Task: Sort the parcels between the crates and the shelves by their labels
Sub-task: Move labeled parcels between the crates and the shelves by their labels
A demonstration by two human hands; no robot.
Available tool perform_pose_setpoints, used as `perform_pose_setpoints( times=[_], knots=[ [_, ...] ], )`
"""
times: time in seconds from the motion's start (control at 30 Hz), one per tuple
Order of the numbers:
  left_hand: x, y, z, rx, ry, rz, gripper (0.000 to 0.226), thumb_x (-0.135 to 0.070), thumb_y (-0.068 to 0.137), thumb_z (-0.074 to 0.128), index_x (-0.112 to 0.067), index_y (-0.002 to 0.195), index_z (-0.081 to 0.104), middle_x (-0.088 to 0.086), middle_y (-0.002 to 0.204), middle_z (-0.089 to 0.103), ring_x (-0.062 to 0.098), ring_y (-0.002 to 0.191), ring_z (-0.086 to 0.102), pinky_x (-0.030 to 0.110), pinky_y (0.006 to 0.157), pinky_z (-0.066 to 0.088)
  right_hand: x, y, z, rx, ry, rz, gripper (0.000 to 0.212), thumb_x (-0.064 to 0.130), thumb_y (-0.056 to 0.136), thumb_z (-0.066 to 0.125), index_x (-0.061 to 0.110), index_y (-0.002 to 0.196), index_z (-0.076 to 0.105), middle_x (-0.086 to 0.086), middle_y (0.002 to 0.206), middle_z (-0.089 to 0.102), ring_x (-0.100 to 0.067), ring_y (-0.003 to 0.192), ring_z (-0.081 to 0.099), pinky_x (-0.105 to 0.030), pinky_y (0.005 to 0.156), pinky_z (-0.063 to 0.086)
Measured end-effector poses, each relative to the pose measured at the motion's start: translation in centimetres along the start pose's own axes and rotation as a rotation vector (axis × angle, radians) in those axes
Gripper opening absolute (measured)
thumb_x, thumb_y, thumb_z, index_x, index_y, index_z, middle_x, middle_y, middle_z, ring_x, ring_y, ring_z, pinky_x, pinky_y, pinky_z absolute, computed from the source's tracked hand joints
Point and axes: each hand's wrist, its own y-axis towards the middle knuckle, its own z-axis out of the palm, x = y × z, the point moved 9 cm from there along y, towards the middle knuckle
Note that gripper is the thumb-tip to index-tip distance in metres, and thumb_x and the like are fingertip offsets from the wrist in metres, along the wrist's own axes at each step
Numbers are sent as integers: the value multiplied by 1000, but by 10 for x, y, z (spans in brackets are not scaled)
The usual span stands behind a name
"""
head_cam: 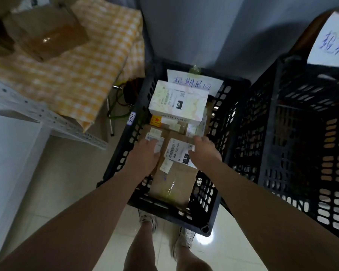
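Flanking brown parcel (174, 184) in black crate (124, 151), L hand (145, 153) & R hand (205, 151) lie spread at its edges.

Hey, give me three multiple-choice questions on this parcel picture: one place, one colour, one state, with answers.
1. The white box lies: A on the floor; B on a chair; C at the far end of the middle crate.
2. The checked cloth is: A blue; B yellow and white; C green.
3. The left hand and right hand are: A reaching onto the brown parcel; B hanging idle; C clapping.
Answers: C, it tops the parcels there; B, its squares show so; A, both arms stretch into the crate.
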Motion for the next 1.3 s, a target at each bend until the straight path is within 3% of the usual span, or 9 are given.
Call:
perform_pose_setpoints(
  times=[0.13,0.33,0.4,0.53,0.67,0.8,0.97,1.17,1.3],
  knots=[
    [-18,-25,-59,-73,92,19,42,-28,96,49,-15,136,43,14,125,49,30,111,50,39,89,45,30,-30,-39,-28,-57,-110,46,21,100,42,13,144,30,-12,141,37,-31,126,40,-43,90,50],
    [-59,-98,-162,-245,246,73,28,-28,99,42,-11,114,58,9,108,55,26,100,54,34,79,44,96,-99,-127,-207,-187,-457,37,21,99,41,13,135,43,-11,125,51,-29,113,50,-36,81,48],
    [-74,-132,-211,-355,376,86,30,-32,100,38,-14,116,56,5,109,55,22,101,53,31,79,45,128,-134,-168,-309,-252,-609,37,24,99,41,13,134,45,-11,125,51,-29,115,48,-36,82,46],
    [-97,-221,-302,-561,605,43,30,-34,101,33,-17,118,51,4,113,53,21,104,52,31,81,44,198,-225,-239,-508,-299,-873,34,27,99,41,13,128,50,-9,121,51,-29,113,47,-38,82,45],
    [-91,-324,-354,-687,643,-104,32,-34,100,33,-16,119,52,5,116,54,24,108,50,33,83,40,266,-324,-263,-588,-279,-1093,33,30,100,40,16,126,53,-6,121,54,-25,109,51,-36,83,46],
    [-62,-435,-383,-813,617,-299,33,-36,98,38,-17,121,53,6,118,54,27,109,50,36,86,40,319,-426,-256,-683,-238,-1327,28,30,98,41,18,115,59,-1,111,59,-21,100,58,-30,75,42],
    [-35,-582,-386,-993,577,-490,32,-35,96,46,-17,120,57,5,118,57,28,108,50,37,86,38,362,-548,-226,-735,-83,-1593,26,19,90,54,12,112,65,-6,109,64,-28,99,58,-38,83,46],
    [2,-786,-343,-1159,611,-765,27,-21,79,73,-7,101,68,13,99,65,36,88,61,41,72,49,410,-714,-120,-594,117,-1867,27,10,81,70,5,107,69,-14,110,65,-37,99,61,-44,84,48],
    [33,-895,-301,-1167,564,-911,35,-23,83,70,-10,115,65,14,110,64,36,97,60,44,77,50,436,-805,-45,-436,147,-1951,34,17,88,62,11,122,63,-12,131,55,-34,120,51,-46,99,38]
  ],
)
